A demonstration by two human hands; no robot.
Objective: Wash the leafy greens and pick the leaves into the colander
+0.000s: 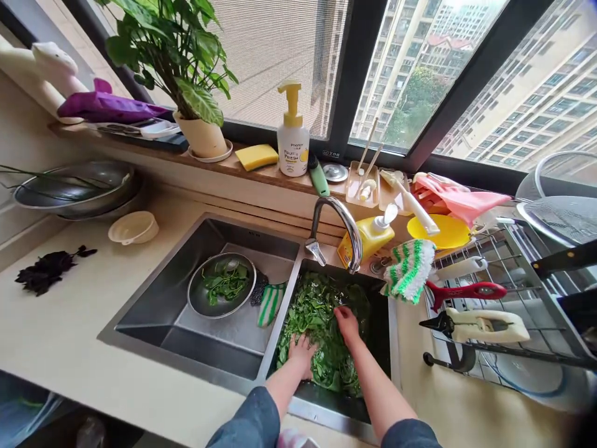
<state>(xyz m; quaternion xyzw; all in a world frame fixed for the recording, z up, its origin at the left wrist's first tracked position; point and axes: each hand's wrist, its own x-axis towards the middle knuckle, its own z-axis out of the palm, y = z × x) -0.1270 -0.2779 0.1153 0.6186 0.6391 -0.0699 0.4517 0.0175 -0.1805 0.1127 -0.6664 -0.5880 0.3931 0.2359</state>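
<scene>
The right basin [394, 348] of the sink holds water and a mass of leafy greens [310, 305]. My left hand [302, 356] lies on the greens at the near left, its fingers spread and partly sunk among the leaves. Farther in and to the right, my right hand [347, 323] has its fingers bent together at the greens by the water's surface; their tips are partly hidden. Above the basin's far side curves the chrome faucet [342, 214]. In the left basin [153, 311], a round metal pan [193, 302] contains some more leaves.
A striped cloth [271, 305] lies beside the pan. Another striped cloth [410, 270] hangs at right, near a wire rack [550, 298] with scissors and a red-handled peeler. A soap pump bottle [293, 146] and potted plant [203, 137] stand on the ledge. Dark leaves [46, 270] lie on the left counter.
</scene>
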